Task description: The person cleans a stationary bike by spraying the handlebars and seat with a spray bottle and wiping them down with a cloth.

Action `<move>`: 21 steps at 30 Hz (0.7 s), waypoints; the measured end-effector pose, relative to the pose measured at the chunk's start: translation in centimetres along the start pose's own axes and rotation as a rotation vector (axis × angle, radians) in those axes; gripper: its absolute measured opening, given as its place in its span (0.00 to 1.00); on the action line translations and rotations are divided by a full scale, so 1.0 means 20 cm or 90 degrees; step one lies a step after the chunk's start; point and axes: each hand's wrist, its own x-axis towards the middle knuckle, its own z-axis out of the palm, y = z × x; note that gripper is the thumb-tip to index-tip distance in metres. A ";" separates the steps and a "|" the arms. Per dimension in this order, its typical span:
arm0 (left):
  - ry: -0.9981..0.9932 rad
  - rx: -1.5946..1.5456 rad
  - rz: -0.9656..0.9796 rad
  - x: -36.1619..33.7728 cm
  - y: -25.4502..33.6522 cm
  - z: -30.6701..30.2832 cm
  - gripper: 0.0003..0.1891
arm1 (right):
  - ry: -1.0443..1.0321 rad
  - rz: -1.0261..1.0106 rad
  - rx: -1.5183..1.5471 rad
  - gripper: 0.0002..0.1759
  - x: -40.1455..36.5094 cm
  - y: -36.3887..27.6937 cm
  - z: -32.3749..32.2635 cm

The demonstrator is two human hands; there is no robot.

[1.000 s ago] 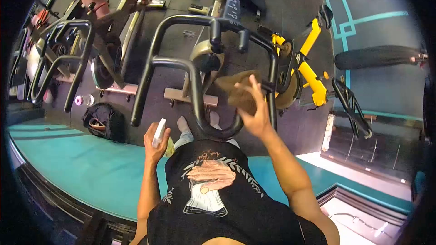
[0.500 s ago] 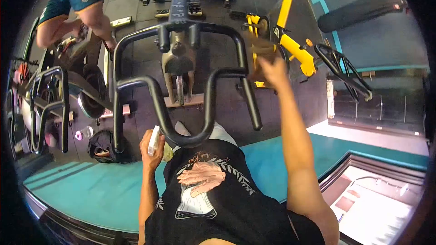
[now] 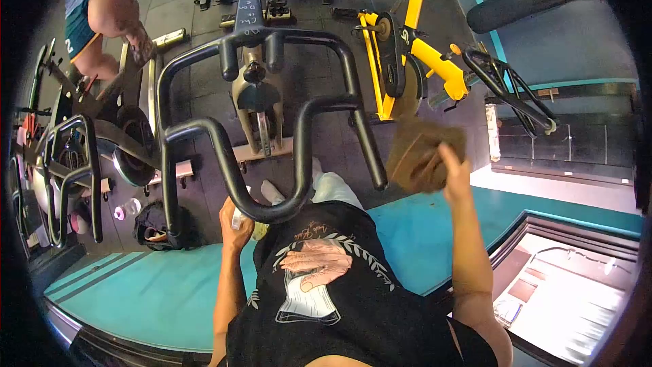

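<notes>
My right hand grips a brown cloth, which hangs folded and slightly blurred to the right of the handlebar's end. My left hand is closed around a spray bottle with a white top and a yellowish body, partly hidden by the fingers. It is just below the black handlebar of an exercise bike standing in front of me. Neither the cloth nor the bottle clearly touches the bar.
A yellow exercise bike stands to the right. More bikes are at the left, where another person's leg shows. A black bag and a clear bottle lie on the floor. Behind me runs a teal floor strip.
My right hand has drawn the cloth back from beside the handlebar, down and to the right. My left hand still holds the spray bottle. The other person's legs have shifted.
</notes>
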 end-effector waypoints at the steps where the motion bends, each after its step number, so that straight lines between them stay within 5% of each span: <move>1: -0.006 0.005 -0.020 0.00 0.00 0.02 0.07 | -0.002 -0.054 0.100 0.26 0.07 -0.12 0.05; 3: -0.002 0.062 -0.035 0.00 0.01 0.04 0.07 | -0.041 -0.175 -0.027 0.33 0.27 -0.18 0.17; 5: 0.006 0.080 -0.047 0.01 0.14 0.08 0.07 | -0.109 -0.098 -0.419 0.40 0.44 -0.25 0.41; 6: 0.007 0.108 -0.037 -0.01 0.10 0.10 0.07 | -0.191 -0.127 -0.438 0.47 0.43 -0.28 0.60; 7: 0.020 0.114 -0.040 -0.03 0.09 0.12 0.07 | -0.218 -0.180 -0.378 0.35 0.50 -0.07 0.76; 9: 0.032 0.144 0.035 -0.05 0.10 0.19 0.08 | -0.295 -0.516 -0.452 0.39 0.47 0.28 0.96; 13: 0.174 0.095 -0.036 -0.13 0.29 0.40 0.09 | -0.494 -0.564 -0.258 0.42 0.43 0.22 0.70; 14: 0.210 0.048 -0.153 -0.15 0.32 0.46 0.07 | -0.571 -0.562 -0.238 0.42 0.44 0.21 0.57; 16: 0.307 0.038 -0.157 -0.16 0.42 0.56 0.06 | -0.678 -0.539 -0.256 0.42 0.48 0.27 0.36; 18: 0.355 0.078 -0.188 -0.23 0.49 0.60 0.07 | -0.679 -0.268 -0.144 0.33 0.59 0.23 0.23; 19: 0.314 0.135 -0.221 -0.27 0.52 0.59 0.09 | -0.478 -0.295 -0.149 0.24 0.73 0.43 0.19; 20: 0.335 0.109 -0.219 -0.28 0.58 0.62 0.10 | -0.397 -0.149 -0.041 0.20 0.83 0.25 0.25; 21: 0.355 0.083 -0.213 -0.29 0.64 0.66 0.10 | -0.396 -0.197 -0.011 0.20 0.94 0.06 0.31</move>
